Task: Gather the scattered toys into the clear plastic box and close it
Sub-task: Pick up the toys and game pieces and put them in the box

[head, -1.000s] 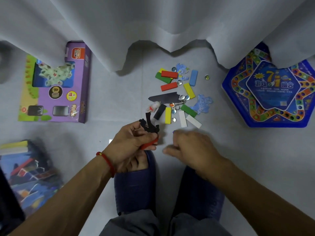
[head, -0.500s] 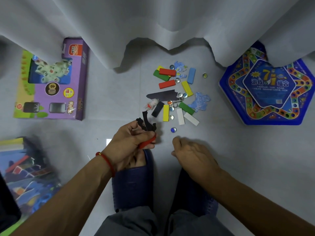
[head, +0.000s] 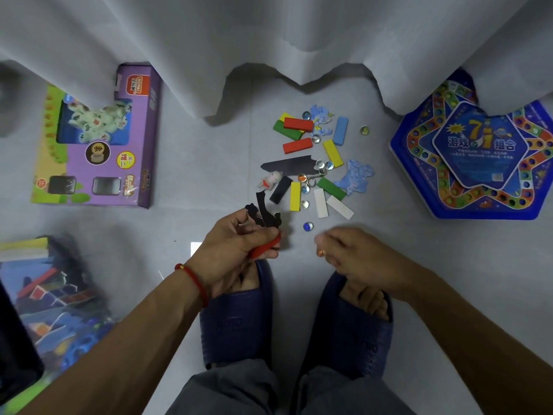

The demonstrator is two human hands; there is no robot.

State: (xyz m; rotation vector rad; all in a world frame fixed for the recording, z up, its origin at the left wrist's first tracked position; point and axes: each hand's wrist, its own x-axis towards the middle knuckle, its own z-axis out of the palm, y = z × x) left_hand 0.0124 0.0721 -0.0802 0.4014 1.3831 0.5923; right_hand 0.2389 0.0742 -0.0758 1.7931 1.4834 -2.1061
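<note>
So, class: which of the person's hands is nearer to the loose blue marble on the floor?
Right. The right hand has its blurred fingertips just beside and below the blue marble. The left hand, gripping black pieces and a red block, sits farther off.

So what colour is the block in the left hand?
Red: the left hand grips a red rectangular block, head view.

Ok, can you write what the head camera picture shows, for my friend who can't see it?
A person crouches over toys scattered on a grey floor: the left hand grips a red block and black flat pieces, while the blurred right hand pinches something small and orange beside a blue marble. Coloured blocks and marbles lie ahead, game boxes at both sides.
</note>
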